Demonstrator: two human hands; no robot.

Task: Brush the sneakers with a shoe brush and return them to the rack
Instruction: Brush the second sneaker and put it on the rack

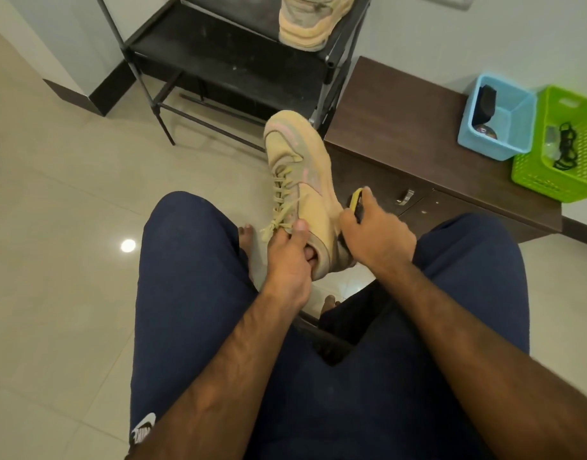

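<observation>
Navy shorts (192,293) fill the lower frame. At upper centre the rack (225,58) holds a second sneaker (310,24). On the bench (401,121) at right, a blue basket (517,127) holds dark items and a green basket (531,174) holds a black cord. The sneaker (302,180) is at centre, long axis up-frame, toe toward the rack. The left hand (287,260) grips its collar, fingers (311,254) curled inside. The right hand (375,234) grips the brush (355,199) against its right side.

blue basket (491,148) just beside green basket (544,180); both on brown cabinet (401,111) | dark items inside each | pale glossy tiled floor (69,177)
</observation>
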